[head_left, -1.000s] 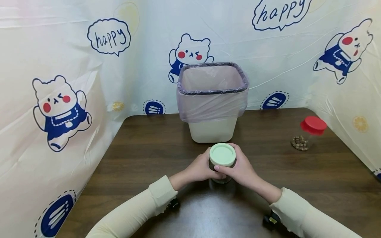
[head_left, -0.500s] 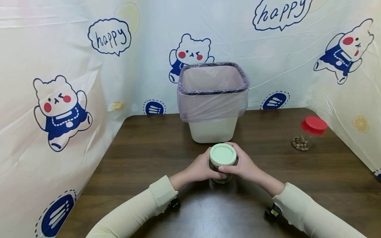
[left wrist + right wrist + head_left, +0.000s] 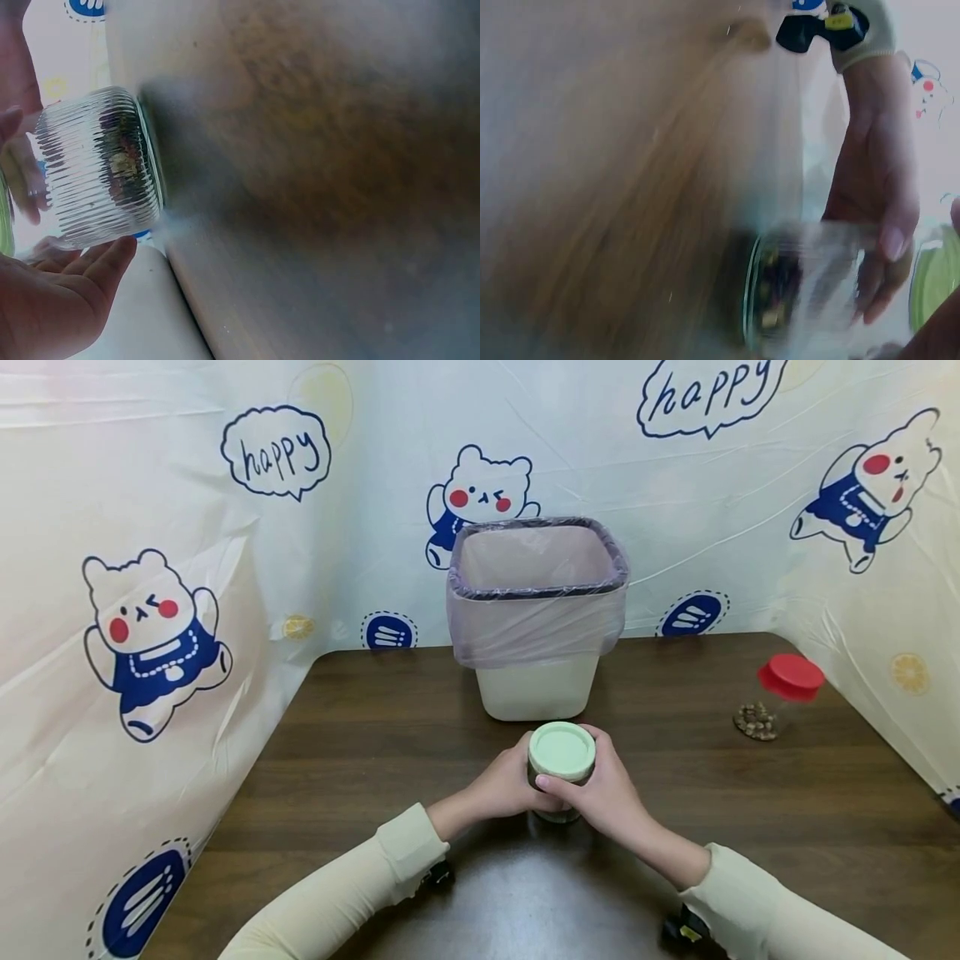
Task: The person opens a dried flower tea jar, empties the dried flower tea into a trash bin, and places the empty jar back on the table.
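A ribbed glass jar (image 3: 90, 169) with a pale green lid (image 3: 562, 750) stands upright on the table in front of the bin. Dark, mixed dried bits lie at its bottom, seen through the glass in both wrist views. My left hand (image 3: 504, 783) grips the jar's body from the left, its fingers wrapped about the glass. From the right, my right hand (image 3: 611, 789) holds around the jar's top at the lid, thumb in front just under the lid's edge and fingers behind. The right fingers are mostly hidden in the head view.
A white bin (image 3: 536, 689) with a thin purple liner stands right behind the jar. At the right of the brown table (image 3: 375, 718) is a clear jar with a red lid (image 3: 791, 677), brown pieces in its bottom. A printed cloth hangs around the table.
My right hand has turned back and forth about the jar's top; its thumb shifted right, then left again, and the right forearm swung slightly. The left hand and jar stay in place.
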{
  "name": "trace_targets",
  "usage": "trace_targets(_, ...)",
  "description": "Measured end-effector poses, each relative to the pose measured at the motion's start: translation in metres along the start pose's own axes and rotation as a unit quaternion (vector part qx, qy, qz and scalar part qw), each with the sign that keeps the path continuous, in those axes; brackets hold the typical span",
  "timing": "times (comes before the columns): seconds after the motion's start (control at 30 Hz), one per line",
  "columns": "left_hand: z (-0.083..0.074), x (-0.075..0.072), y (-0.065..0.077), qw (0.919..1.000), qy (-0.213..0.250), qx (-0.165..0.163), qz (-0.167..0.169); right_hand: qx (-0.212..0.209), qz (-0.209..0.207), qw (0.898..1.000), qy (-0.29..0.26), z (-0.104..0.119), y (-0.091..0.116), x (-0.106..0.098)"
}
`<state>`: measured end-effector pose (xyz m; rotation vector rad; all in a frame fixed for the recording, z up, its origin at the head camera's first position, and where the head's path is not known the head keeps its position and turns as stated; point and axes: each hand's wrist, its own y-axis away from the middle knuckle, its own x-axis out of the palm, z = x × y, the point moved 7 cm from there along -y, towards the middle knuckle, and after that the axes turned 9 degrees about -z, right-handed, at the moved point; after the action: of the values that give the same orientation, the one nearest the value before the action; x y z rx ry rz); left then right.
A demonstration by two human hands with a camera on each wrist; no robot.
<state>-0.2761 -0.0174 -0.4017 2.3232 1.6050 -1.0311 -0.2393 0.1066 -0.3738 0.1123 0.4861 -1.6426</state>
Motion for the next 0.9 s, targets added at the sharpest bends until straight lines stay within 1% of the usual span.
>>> trace_targets(0.17, 0.001, 0.000, 0.000, 1.0000, 0.000, -0.003, 0.001, 0.013, -0.025, 0.999, 0.019, 0.002, 0.004, 0.001)
trace_targets(0.43, 0.002, 0.000, -0.001, 1.0000, -0.005, -0.005, -0.003, 0.009, -0.035, 0.999, 0.021, 0.002, 0.002, 0.001)
trace_targets(0.63, 0.001, 0.001, 0.000, 1.0000, 0.001, -0.007, -0.002, 0.008, -0.026, 1.000, 0.013, -0.002, 0.000, 0.001)
trace_targets(0.77, 0.000, 0.001, 0.000, 1.0000, 0.003, -0.008, -0.004, -0.004, -0.017, 1.000, -0.001, -0.004, -0.004, 0.001)
trace_targets(0.9, -0.002, 0.001, 0.000, 0.9999, 0.009, -0.007, -0.001, -0.019, 0.012, 0.999, -0.022, -0.005, -0.007, 0.000)
